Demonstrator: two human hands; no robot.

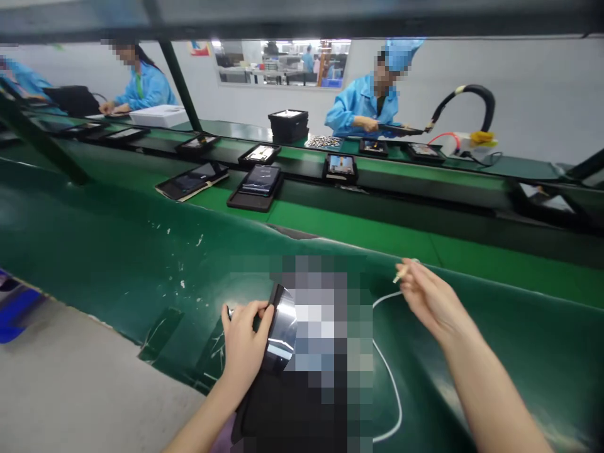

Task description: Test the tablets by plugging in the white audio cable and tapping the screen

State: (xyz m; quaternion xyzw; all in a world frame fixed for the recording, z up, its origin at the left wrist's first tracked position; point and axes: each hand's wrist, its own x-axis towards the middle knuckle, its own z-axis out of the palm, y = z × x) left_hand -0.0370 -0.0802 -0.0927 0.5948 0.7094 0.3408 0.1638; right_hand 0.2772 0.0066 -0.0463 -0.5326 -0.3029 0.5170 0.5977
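My left hand (246, 336) is closed on the left edge of a black tablet (282, 327) with a glossy, reflecting screen. Much of the tablet is blurred out by large pixels. A small dark thing shows by the left fingertips, too small to name. Under and in front of the tablet is a flat black cover or tray (283, 409). To the right, raised over the bench, my right hand (425, 292) pinches the plug of a white cable (394, 377), its tip pointing left, apart from the tablet. The cable loops down beside the tablet.
The green bench (117, 251) has worn patches. Beyond it, a conveyor line (401, 189) carries several black trays with devices. A stacked tablet (257, 185) and another tablet (195, 180) lie nearer. Co-workers in blue (365, 104) work across. A shelf beam (302, 22) runs overhead.
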